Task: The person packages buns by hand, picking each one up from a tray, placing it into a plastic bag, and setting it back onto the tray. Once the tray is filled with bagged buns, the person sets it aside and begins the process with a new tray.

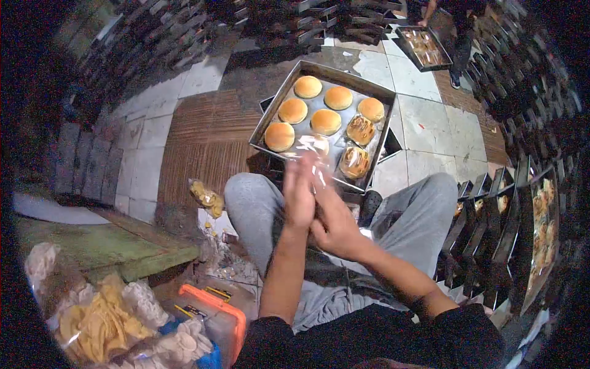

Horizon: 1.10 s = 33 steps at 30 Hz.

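The hands (pixel 299 200) press together, grip unclear, with clear plastic (pixel 312 144) at their fingertips over the tray (pixel 353 79) of buns (pixel 326 122).

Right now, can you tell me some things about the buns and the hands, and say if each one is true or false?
1. The tray in front of the person holds round buns. True.
2. All the buns there have plain tops. False: two have dark streaks on top.
3. The left hand and right hand are far apart. False: they are close together.
4. Another person's hand is at a second tray. True.
5. The person's trousers are bright red. False: they are grey.
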Available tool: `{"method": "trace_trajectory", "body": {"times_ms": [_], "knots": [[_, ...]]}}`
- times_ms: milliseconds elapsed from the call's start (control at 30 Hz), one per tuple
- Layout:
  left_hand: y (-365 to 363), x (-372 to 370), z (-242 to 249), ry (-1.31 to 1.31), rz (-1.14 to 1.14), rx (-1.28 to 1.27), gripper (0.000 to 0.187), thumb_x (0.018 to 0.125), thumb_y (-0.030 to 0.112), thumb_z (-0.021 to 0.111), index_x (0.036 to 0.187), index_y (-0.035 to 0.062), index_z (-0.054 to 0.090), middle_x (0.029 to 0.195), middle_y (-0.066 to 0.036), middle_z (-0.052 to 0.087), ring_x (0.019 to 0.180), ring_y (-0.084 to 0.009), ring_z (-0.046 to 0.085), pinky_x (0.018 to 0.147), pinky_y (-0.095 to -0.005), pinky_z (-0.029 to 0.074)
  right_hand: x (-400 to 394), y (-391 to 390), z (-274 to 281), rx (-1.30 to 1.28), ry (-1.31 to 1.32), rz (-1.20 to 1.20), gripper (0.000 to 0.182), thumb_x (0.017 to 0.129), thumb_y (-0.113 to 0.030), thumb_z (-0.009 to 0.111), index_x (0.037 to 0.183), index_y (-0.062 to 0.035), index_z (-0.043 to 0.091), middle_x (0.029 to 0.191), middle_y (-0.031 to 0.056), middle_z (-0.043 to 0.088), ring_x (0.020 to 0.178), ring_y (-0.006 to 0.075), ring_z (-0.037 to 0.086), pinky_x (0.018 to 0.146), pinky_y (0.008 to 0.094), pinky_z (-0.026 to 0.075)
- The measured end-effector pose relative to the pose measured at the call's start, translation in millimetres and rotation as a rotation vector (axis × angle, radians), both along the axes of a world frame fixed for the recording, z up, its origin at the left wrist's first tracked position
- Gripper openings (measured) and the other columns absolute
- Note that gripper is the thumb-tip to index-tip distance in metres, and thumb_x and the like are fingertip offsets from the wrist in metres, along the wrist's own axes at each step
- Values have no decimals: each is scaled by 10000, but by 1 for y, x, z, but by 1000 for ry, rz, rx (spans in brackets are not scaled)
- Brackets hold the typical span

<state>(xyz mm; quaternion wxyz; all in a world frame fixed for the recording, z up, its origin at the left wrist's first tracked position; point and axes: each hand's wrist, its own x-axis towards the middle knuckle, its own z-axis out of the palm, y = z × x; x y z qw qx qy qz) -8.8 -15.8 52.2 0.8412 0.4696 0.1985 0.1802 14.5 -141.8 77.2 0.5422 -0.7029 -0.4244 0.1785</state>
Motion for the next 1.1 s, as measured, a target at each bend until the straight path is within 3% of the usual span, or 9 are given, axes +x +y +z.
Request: {"method": "trace_trajectory", "body": {"times_ms": [133,300,533,600,667,733,867,1000,1100], "knots": [[74,3,-14,-33,785,81,498,1077,367,510,1437,39,408,1347,-136,584,1172,-244,628,921,-387,512,21,38,-44,-4,-314,-84,482,836,-36,608,1315,-2,564,1392,248,534,1313,430,513,1125,475,411],[86,-6,-5,-120,561,22,573,1064,466,480,1456,51,430,1414,-128,537,1252,-272,600,936,-433,525,145,107,-143,-651,-436,-401,399,1000,-351,537,1175,3,591,1125,298,597,1006,496,605,869,560,525],[89,-5,-10,-241,400,-290,521,1080,503,393,1357,71,484,1405,-207,548,1235,-423,610,920,-529,585,169,118,-141,-819,-354,-276,626,856,-440,734,1206,58,588,1119,299,642,1053,454,649,890,516,541],[90,-4,-10,-278,370,-304,515,1080,499,395,1353,73,491,1417,-215,542,1231,-431,611,911,-545,591,168,98,-179,-331,-185,-195,754,779,-471,821,1253,56,564,1198,306,639,1094,412,668,929,497,532],[85,-9,-12,-309,331,-311,509,1079,495,396,1349,75,498,1430,-223,536,1226,-440,611,902,-561,597,147,70,-133,-535,83,-135,679,840,-414,799,1281,34,544,1254,294,632,1100,356,686,909,438,550],[81,-12,-13,-311,318,-329,507,1076,494,406,1350,76,493,1430,-234,537,1229,-443,607,894,-577,601,131,33,-107,-103,431,-349,640,912,-331,751,1364,28,476,1298,260,606,1121,348,679,887,458,588],[72,-10,-19,-184,368,-316,518,1065,491,437,1379,79,458,1414,-231,552,1229,-428,611,898,-585,595,60,-35,-19,297,1134,-17,700,905,-168,749,1478,-44,366,1435,188,494,1181,411,634,829,560,632],[35,-3,1,-223,223,-367,502,1057,467,463,1379,82,467,1338,-205,610,1191,-404,632,949,-609,553,33,-42,6,228,457,12,553,880,-74,761,1371,-14,514,1371,158,577,1172,331,645,1013,435,553],[2,3,19,-227,181,-409,491,1059,464,445,1336,71,543,1282,-142,640,1180,-352,633,952,-557,536,13,-33,12,100,-420,61,621,872,-34,726,1443,-22,484,1487,233,475,1392,437,454,1168,493,389]]}}
